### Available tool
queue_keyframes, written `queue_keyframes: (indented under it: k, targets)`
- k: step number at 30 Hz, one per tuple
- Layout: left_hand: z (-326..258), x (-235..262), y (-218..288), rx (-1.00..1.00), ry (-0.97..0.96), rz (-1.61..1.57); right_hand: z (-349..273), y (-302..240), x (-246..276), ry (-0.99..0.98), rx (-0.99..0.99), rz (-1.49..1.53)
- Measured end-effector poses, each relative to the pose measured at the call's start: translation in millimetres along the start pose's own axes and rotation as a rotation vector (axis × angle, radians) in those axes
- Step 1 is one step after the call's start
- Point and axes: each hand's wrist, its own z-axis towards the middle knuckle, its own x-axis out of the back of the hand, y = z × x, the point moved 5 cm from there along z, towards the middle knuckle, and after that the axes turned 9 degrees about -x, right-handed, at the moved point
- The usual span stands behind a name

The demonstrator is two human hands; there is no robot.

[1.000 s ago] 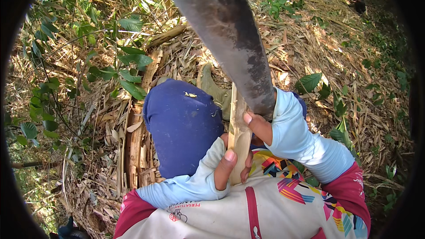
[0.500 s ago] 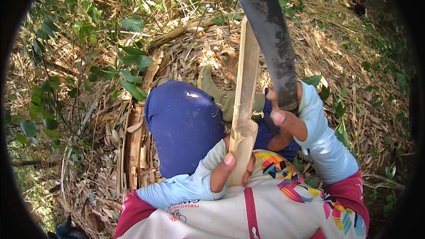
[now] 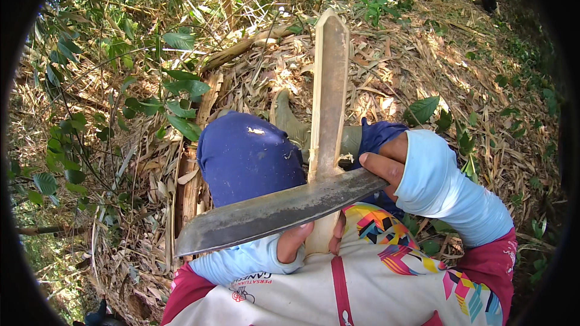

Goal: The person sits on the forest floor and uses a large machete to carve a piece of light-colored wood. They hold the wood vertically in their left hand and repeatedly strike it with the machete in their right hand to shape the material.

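A pale split bamboo piece stands out from my body, with a pointed far end and a notch near my hand. My left hand is closed round its near end, close to the jacket zip. A machete with a broad, dark, curved blade is in my closed right hand. Its blade lies crosswise over the bamboo at the notch, tip pointing left, hiding part of my left hand. The machete's handle is hidden inside my right hand.
My knee in blue cloth is left of the bamboo, and a greenish boot is beyond it. Dry leaves and bamboo litter cover the ground. Leafy stems rise at the left, near a fallen branch.
My right hand has swung the machete down from upright to lie across the bamboo. The bamboo has turned slightly, its far end shifting left. My left hand keeps its hold.
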Motion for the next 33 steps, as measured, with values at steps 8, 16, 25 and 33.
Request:
queue_keyframes:
  k: [8, 16, 25, 33]
  targets:
    - [2, 3, -1, -0.043, -0.033, 0.006, -16, 17, 9, 0.094, -0.004, 0.090]
    - [-1, 5, 10, -0.183, -0.128, 0.048, -54, 41, 16, 0.104, -0.061, 0.014]
    - [-4, 11, 8, -0.145, -0.131, 0.061, -52, 29, 9, 0.122, -0.092, 0.176]
    - [1, 0, 22, -0.193, 0.140, 0.094, 0, 7, 1, 0.060, -0.488, 0.629]
